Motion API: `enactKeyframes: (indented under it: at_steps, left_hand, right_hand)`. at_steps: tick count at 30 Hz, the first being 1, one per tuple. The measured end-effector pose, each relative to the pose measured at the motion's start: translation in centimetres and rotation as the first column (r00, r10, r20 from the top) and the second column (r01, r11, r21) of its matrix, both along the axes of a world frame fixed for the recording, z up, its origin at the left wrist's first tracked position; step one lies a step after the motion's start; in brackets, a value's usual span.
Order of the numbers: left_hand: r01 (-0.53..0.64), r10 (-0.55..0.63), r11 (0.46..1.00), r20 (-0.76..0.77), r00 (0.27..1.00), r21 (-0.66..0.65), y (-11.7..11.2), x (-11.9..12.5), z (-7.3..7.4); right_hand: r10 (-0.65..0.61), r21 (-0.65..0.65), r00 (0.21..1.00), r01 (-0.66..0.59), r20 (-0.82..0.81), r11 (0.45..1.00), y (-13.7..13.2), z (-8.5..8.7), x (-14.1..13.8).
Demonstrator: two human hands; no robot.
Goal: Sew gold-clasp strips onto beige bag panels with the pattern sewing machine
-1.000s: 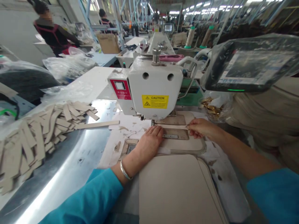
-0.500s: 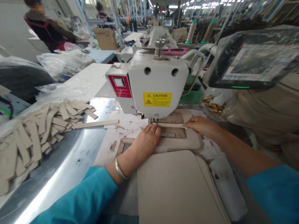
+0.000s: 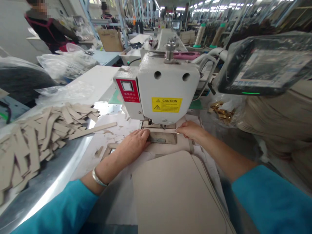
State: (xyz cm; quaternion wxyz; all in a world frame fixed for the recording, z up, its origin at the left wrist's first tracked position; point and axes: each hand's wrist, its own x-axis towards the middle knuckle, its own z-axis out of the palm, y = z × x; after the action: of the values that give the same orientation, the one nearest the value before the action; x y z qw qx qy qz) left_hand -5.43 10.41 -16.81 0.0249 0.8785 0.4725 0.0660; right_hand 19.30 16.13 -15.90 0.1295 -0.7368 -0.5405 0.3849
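A white sewing machine head (image 3: pixel 165 91) with a yellow caution label stands over a beige template (image 3: pixel 168 148). A thin beige strip (image 3: pixel 163 130) lies under the needle. My left hand (image 3: pixel 133 144) rests flat on the template, fingertips touching the strip's left end, fingers stretched out. My right hand (image 3: pixel 191 130) pinches the strip's right end between thumb and fingers. Both sleeves are teal; a silver bangle (image 3: pixel 97 178) circles my left wrist.
A heap of beige strips (image 3: pixel 31 139) lies on the steel table at left, with one long strip (image 3: pixel 92 130) nearby. A wrapped screen (image 3: pixel 265 66) hangs at right, above a bag of gold parts (image 3: pixel 223 112). Other people work at the back left.
The view has shifted, so the machine and my hands sit further left in the picture. Both hands keep the same hold on the strip under the needle.
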Motion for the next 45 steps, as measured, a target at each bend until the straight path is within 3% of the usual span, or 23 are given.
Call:
enactKeyframes:
  at_steps: [8,13,22,26,33,38,45]
  left_hand:
    - [-0.039,0.041,0.997,0.035,0.999,-0.06,0.1,-3.4,0.5]
    - [-0.039,0.04,0.999,0.05,0.998,-0.028,1.0,-3.2,0.2]
    - [0.056,-0.062,0.995,0.075,0.995,0.078,1.3,0.1,-1.1]
    - [0.104,-0.114,0.991,0.131,0.985,0.08,1.0,1.2,-1.1]
    - [0.155,-0.16,0.98,0.037,0.986,0.121,0.6,2.7,-0.9]
    - [0.209,-0.22,0.968,0.071,0.973,0.136,0.6,4.1,-1.2]
    - [0.155,-0.168,0.984,0.17,0.971,0.083,-0.2,4.7,-0.9]
  right_hand:
    - [-0.006,-0.044,0.993,0.001,-0.116,0.999,0.3,0.2,-3.5]
    - [-0.02,-0.04,0.988,0.014,-0.151,0.999,1.0,0.7,-3.6]
    - [-0.045,-0.087,0.987,0.032,-0.153,0.996,0.9,0.9,0.5]
    - [-0.063,-0.093,0.984,0.048,-0.166,0.995,0.6,0.9,2.3]
    - [-0.081,-0.093,0.984,0.067,-0.159,0.993,0.3,0.8,5.5]
    - [-0.081,-0.083,0.984,0.069,-0.158,0.994,0.1,0.6,7.9]
    - [-0.074,-0.064,0.985,0.065,-0.159,0.996,0.2,0.0,8.8]
